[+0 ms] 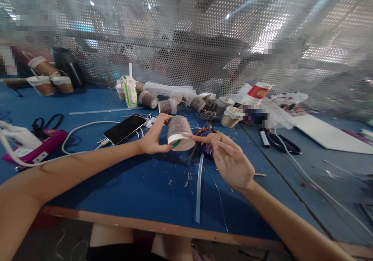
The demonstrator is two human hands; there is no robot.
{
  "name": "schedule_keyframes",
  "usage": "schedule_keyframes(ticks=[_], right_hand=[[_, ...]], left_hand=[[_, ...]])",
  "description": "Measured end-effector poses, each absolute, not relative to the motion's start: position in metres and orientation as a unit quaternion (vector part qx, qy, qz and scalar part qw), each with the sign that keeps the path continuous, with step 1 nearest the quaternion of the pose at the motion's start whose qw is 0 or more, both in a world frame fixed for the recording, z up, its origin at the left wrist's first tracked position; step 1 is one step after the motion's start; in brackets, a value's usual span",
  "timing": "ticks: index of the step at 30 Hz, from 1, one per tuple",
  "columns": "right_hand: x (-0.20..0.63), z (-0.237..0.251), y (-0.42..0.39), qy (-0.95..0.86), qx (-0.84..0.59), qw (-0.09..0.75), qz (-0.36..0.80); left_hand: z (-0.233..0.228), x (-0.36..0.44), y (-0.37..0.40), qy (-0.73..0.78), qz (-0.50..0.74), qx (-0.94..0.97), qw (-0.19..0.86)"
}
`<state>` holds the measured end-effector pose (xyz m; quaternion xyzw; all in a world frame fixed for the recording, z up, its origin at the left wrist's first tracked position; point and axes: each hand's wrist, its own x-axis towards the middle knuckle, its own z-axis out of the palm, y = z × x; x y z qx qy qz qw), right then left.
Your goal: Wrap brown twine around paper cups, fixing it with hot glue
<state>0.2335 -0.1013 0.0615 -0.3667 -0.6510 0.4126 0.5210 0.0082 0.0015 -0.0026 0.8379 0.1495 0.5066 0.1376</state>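
A long blue bench (140, 187) sits in front of a shiny wall full of little holes. Just above the bench, near the middle, is a small paper cup with thread wound around it (179, 132). It lies on its side in the air. The left hand (154, 138) is closed on it, thumb and fingers pinching its side and rim. The right hand (230, 160) is open, with one finger stretched out to touch the cup's rim.

The cup looks very light and thin, so I think it would squash if squeezed hard. The firm rim looks like the best place to hold it.

A black phone (124, 128) lies just left of the cup. A clear plastic strip (198, 187) lies below it. More wound cups (167, 106) stand behind, near a small milk carton (129, 91). Black scissors (281, 142) lie off to the right.
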Motion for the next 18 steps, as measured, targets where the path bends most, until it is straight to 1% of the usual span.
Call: schedule_keyframes(ticks=[2,6,10,12,15,16,18], right_hand=[[0.234,0.062,-0.1,-0.649,-0.376,0.514,0.416],[0.237,0.06,-0.094,-0.625,-0.387,0.55,0.397],[0.242,0.059,-0.086,-0.575,-0.464,0.563,0.371],[0.243,0.059,-0.086,-0.559,-0.481,0.59,0.328],[0.241,0.06,-0.091,-0.58,-0.442,0.64,0.243],[0.24,0.059,-0.093,-0.603,-0.426,0.636,0.225],[0.239,0.058,-0.1,-0.668,-0.4,0.593,0.205]], left_hand=[[-0.002,0.007,0.001,0.151,0.506,0.838,0.136],[-0.001,0.006,0.0,0.153,0.507,0.838,0.132],[0.0,0.005,-0.001,0.152,0.509,0.839,0.121],[0.001,0.006,-0.002,0.149,0.514,0.837,0.112],[0.002,0.009,-0.003,0.138,0.522,0.837,0.09],[0.003,0.01,-0.003,0.136,0.523,0.837,0.082],[0.003,0.011,-0.003,0.137,0.524,0.838,0.066]])
